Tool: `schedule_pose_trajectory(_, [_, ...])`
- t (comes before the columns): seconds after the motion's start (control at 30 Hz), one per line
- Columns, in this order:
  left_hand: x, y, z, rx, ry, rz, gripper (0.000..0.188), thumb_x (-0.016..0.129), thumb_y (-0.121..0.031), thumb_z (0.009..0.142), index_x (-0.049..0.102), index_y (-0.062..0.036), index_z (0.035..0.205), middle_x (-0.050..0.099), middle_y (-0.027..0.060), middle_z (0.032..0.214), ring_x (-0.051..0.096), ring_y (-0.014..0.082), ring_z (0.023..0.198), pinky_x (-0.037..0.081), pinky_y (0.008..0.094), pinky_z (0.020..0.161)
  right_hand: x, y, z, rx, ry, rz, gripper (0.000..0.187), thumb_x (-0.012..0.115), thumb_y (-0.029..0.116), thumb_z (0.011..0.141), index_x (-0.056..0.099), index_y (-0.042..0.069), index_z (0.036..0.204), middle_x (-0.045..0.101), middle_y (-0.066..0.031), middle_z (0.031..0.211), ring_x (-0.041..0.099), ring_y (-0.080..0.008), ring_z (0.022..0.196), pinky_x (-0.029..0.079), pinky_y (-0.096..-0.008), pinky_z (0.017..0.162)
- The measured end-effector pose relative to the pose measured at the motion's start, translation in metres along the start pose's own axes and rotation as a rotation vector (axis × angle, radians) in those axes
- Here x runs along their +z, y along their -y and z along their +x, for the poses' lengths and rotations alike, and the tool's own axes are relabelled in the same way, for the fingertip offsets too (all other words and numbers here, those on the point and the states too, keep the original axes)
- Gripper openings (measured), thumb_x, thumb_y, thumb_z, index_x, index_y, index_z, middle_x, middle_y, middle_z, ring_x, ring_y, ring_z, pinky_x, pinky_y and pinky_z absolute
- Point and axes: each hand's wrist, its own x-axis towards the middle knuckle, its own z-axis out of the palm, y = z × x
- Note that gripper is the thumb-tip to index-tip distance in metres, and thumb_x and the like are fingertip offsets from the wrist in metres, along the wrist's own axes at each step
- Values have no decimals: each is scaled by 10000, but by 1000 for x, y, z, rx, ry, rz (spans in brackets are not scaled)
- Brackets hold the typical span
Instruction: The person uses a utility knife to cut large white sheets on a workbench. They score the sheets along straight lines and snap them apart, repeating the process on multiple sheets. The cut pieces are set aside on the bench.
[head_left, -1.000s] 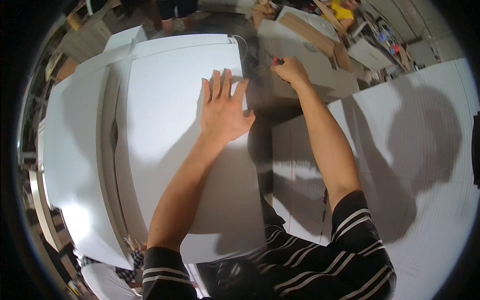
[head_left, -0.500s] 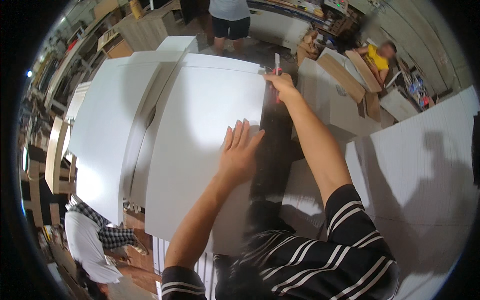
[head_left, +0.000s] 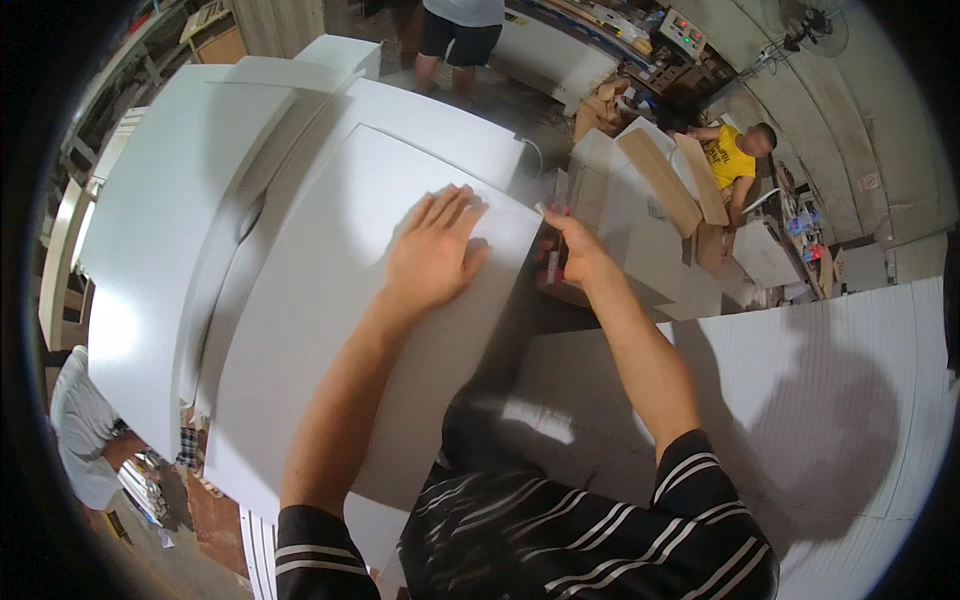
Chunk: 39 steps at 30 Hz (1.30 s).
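Note:
My left hand lies flat on the top white panel, fingers stretched out. At the panel's far right corner, my right hand is closed around a red and grey tool. Parts of the tool show on both sides of the hand; it is blurred and its kind cannot be made out. My right thumb is close to the corner, with a small pale sliver beside it. Beneath the top panel lies another white panel, which shows past its far edge.
More large white panels are stacked to the left. A ribbed white stack stands at the right, and an open cardboard box beyond. One person in dark shorts stands ahead, another in yellow at far right, a third at lower left.
The top panel has turned clockwise, so its far right corner juts out over the panel below. My left hand has slid farther up it. My right hand, with the tool, stays at the right edge.

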Motion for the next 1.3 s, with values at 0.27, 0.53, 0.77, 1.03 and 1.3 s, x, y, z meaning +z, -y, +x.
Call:
schedule_pose_trajectory(0.27, [3,3,3,-23,35,49,477,728,-253,916,609,-140,1364,486,145,1565,396,310,1497,257,495,1264,13,37,-15,6,49,-507,271,726,328,982,608,116,1103,645,-30,900,563,-132,663,500,-302,578])
schedule_pose_trajectory(0.53, [2,4,10,-159,26,78,442,692,-269,951,611,-124,1361,451,148,1590,362,320,1516,220,493,1288,35,115,-101,-104,226,-1378,380,585,169,1049,534,-9,1382,717,-119,960,698,-171,657,569,-326,584])
schedule_pose_trajectory(0.77, [2,4,8,-182,25,69,445,678,-285,973,601,-157,1391,429,128,1609,318,311,1538,205,484,1298,59,123,-110,-131,254,-1810,388,586,136,1018,563,24,1390,716,-91,942,685,-153,622,560,-315,575])
schedule_pose_trajectory(1.03, [2,3,8,-221,41,102,494,694,-324,964,589,-233,1438,404,83,1637,283,308,1557,130,550,1300,65,143,-104,67,292,-1789,387,580,143,1013,590,37,1385,716,-100,866,657,-161,571,552,-336,536])
schedule_pose_trajectory(1.3, [2,4,8,-234,41,104,487,681,-345,971,597,-254,1441,396,78,1644,276,316,1560,119,560,1297,34,141,-73,-16,377,-1759,401,608,141,992,608,31,1378,712,-81,829,630,-139,536,507,-324,474])
